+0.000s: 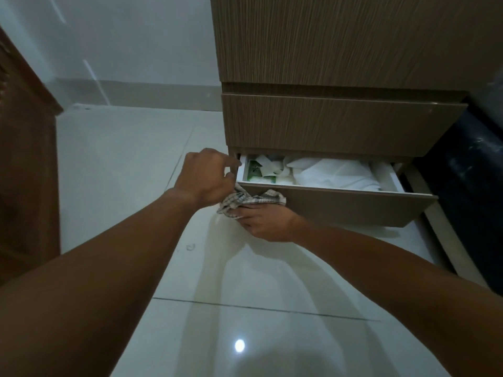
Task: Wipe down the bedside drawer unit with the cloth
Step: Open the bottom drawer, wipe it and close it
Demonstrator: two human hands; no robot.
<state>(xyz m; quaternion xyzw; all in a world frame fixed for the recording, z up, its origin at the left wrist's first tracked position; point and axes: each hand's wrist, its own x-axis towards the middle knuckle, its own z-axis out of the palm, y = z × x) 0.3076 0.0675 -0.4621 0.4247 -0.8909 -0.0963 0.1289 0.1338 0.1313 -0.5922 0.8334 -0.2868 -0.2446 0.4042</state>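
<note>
The brown wood-grain bedside drawer unit (340, 121) stands at the upper right. Its bottom drawer (353, 210) is pulled out, and white fabric and papers show inside. A checked cloth (239, 201) is bunched against the left end of that drawer's front. My right hand (266, 221) is under the cloth and grips it against the drawer front. My left hand (206, 178) is just above and to the left, at the drawer's left corner, with its fingers pinching the cloth's upper edge.
Glossy white floor tiles (217, 308) lie below. A dark wooden piece of furniture (27, 172) stands at the left edge. A dark object (468, 172) sits to the right of the unit. A grey wall (122, 50) is behind.
</note>
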